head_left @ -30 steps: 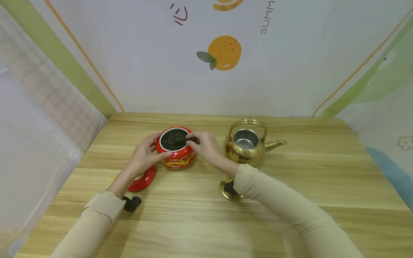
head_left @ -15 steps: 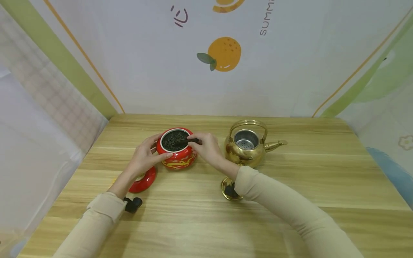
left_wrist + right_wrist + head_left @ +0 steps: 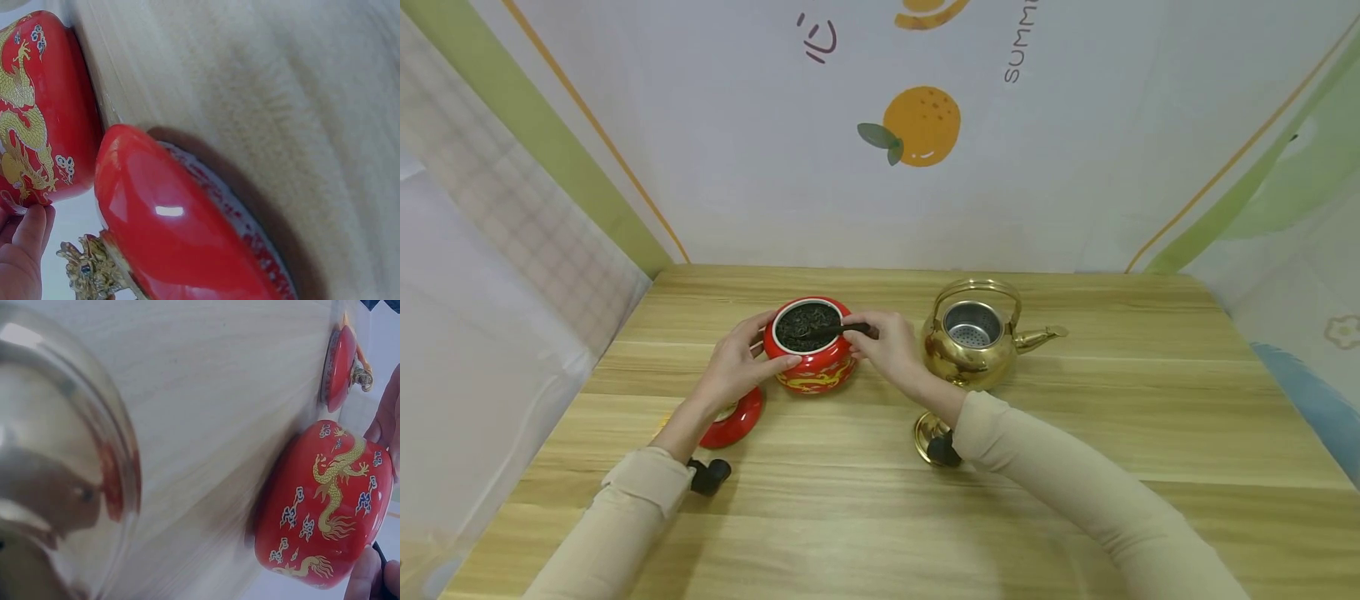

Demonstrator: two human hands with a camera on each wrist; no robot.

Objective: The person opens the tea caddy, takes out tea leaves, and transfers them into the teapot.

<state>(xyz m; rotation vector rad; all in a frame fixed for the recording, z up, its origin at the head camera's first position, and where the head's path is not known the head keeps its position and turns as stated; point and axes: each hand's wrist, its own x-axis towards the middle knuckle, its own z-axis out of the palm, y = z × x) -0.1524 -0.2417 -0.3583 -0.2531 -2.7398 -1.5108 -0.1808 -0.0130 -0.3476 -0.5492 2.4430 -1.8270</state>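
My left hand (image 3: pixel 737 354) holds a red round jar (image 3: pixel 816 375) with a yellow dragon pattern, fingers at its left side and thumb near the front rim. Dark tea leaves (image 3: pixel 805 318) lie inside, close below the white rim. A black scoop (image 3: pixel 829 332) reaches in over the right of the rim, its tip among the leaves. Its handle is pinched between thumb and fingers of my right hand (image 3: pixel 889 346). In the right wrist view the jar (image 3: pixel 325 500) stands upright on the table, with only a little of the scoop showing beside the fingertips.
The jar's red lid (image 3: pixel 741 421) with a gold knob (image 3: pixel 94 265) lies beneath my left wrist. Right of the jar stands a lidless brass kettle (image 3: pixel 966 367) with a strainer (image 3: pixel 972 329) inside. A brass lid (image 3: pixel 925 429) lies before it, partly behind a black wrist device (image 3: pixel 944 450).
My right hand has moved slightly right, drawing the scoop a little rightward in the jar. The left hand keeps its hold on the jar.
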